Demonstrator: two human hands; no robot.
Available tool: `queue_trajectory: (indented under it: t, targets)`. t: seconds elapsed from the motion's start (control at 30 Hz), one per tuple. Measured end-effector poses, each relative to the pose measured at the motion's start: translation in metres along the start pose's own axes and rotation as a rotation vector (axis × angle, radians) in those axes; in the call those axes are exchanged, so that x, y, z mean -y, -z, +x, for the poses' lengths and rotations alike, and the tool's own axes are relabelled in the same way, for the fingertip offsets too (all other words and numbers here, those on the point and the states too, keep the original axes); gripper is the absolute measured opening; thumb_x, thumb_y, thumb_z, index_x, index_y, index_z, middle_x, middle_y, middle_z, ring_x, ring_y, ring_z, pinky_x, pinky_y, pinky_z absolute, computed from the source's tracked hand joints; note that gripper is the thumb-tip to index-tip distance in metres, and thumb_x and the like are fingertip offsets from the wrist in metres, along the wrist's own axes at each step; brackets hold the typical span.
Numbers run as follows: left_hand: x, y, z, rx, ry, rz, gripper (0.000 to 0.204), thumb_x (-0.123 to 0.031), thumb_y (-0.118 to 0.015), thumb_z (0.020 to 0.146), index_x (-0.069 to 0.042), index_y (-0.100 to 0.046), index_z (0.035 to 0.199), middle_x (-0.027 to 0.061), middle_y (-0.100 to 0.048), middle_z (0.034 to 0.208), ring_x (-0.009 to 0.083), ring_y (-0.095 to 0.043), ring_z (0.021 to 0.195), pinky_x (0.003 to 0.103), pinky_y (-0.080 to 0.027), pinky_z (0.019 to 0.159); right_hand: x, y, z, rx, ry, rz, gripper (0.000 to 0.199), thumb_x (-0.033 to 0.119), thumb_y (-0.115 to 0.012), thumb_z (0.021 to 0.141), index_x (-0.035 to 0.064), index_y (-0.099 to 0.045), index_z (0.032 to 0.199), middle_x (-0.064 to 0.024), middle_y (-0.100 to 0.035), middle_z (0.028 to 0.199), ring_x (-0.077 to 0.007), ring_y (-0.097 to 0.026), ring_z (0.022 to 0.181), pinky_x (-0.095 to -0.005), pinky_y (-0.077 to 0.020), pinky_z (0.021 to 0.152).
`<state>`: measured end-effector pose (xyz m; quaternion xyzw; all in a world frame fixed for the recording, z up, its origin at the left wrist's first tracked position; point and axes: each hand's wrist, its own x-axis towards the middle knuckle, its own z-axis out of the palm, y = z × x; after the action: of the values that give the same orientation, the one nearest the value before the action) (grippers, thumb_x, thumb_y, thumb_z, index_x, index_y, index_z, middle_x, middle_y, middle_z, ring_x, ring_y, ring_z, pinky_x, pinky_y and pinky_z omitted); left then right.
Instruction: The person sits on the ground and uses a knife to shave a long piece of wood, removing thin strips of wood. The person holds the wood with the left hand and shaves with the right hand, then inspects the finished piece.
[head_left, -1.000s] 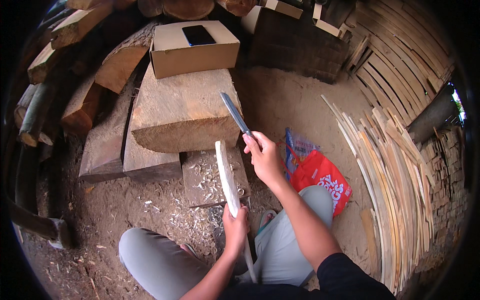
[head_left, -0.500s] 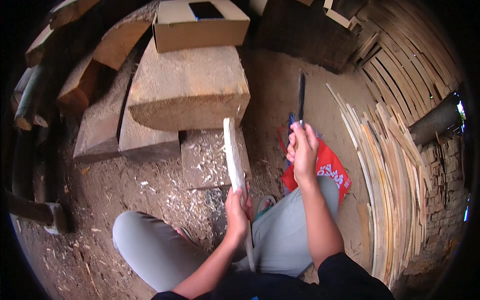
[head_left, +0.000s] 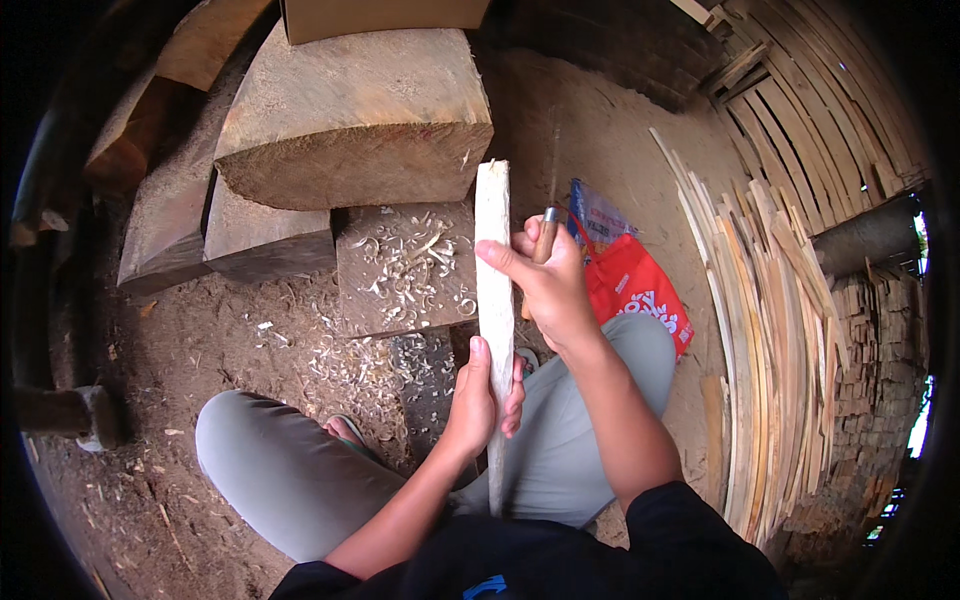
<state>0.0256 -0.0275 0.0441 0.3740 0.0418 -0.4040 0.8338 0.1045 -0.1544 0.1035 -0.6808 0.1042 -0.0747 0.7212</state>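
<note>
A long, pale, whittled wooden stick point(head_left: 494, 260) stands nearly upright in front of me, its lower end tapering down between my legs. My left hand point(head_left: 480, 398) is wrapped round its middle. Higher up, my right hand point(head_left: 550, 285) grips a knife point(head_left: 546, 237) by its wooden handle, the thin blade pointing up and away from me. The right thumb rests against the stick's upper part. Beyond the stick, curled shavings lie on a flat wooden block point(head_left: 370, 290).
A thick sawn timber block point(head_left: 350, 120) with a cardboard box point(head_left: 385, 18) on it stands ahead. More timbers point(head_left: 170, 235) lie to the left, near a hammer-like tool point(head_left: 75, 415). A red bag point(head_left: 640, 290) lies by my right knee, beside a pile of wooden strips point(head_left: 765, 370).
My right hand has come left and inward with the knife, its thumb now touching the stick. My left hand has raised the stick and turned it more upright. The view has tilted downward.
</note>
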Motion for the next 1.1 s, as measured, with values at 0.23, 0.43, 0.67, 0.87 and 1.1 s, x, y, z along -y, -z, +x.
queue_trajectory:
  t: [0.23,0.43,0.67,0.87,1.1]
  targets:
    - [0.002,0.003,-0.001,0.127,0.073,-0.052,0.075,-0.076,-0.014,0.098,-0.008,-0.045,0.084,0.0023,-0.038,0.051,0.0137,-0.033,0.035,0.029,-0.034,0.035,0.011,0.003,0.005,-0.092,0.055,0.071,0.041,0.002,-0.077,0.087,0.0126,-0.038,0.094,-0.0052,-0.066,0.085,-0.0090,-0.063,0.078,-0.0230,-0.0488,0.071]
    - [0.004,-0.006,-0.001,0.142,0.059,-0.002,0.075,-0.073,-0.015,0.099,-0.006,-0.046,0.084,0.0025,-0.039,0.052,0.0136,-0.035,0.037,0.029,-0.035,0.037,0.021,0.006,0.026,-0.168,0.258,0.106,0.041,0.003,-0.079,0.085,0.0084,-0.039,0.093,-0.0125,-0.071,0.089,-0.0111,-0.068,0.076,-0.0233,-0.0526,0.069]
    - [0.006,-0.012,-0.001,0.129,0.040,0.083,0.073,-0.073,-0.020,0.099,-0.006,-0.048,0.089,0.0024,-0.040,0.056,0.0133,-0.036,0.040,0.030,-0.037,0.040,0.028,0.015,0.052,-0.288,0.412,-0.037,0.033,0.011,-0.076,0.090,0.0058,-0.044,0.091,-0.0155,-0.072,0.091,-0.0151,-0.070,0.079,-0.0259,-0.0550,0.074]
    - [0.006,-0.009,-0.005,0.110,0.010,0.097,0.070,-0.069,-0.021,0.101,-0.005,-0.047,0.094,0.0024,-0.041,0.059,0.0129,-0.036,0.041,0.030,-0.037,0.041,0.031,0.008,0.047,-0.318,0.235,0.203,0.029,0.021,-0.071,0.095,0.0074,-0.048,0.087,-0.0058,-0.068,0.081,-0.0130,-0.069,0.071,-0.0260,-0.0515,0.059]
    - [0.014,-0.007,0.000,-0.054,-0.089,0.170,0.056,-0.055,-0.030,0.107,-0.005,-0.053,0.112,0.0021,-0.047,0.066,0.0117,-0.043,0.048,0.026,-0.040,0.046,0.014,0.015,0.035,-0.132,0.090,-0.038,0.045,0.001,-0.080,0.083,0.0118,-0.039,0.099,-0.0104,-0.068,0.094,-0.0152,-0.069,0.084,-0.0257,-0.0550,0.069]
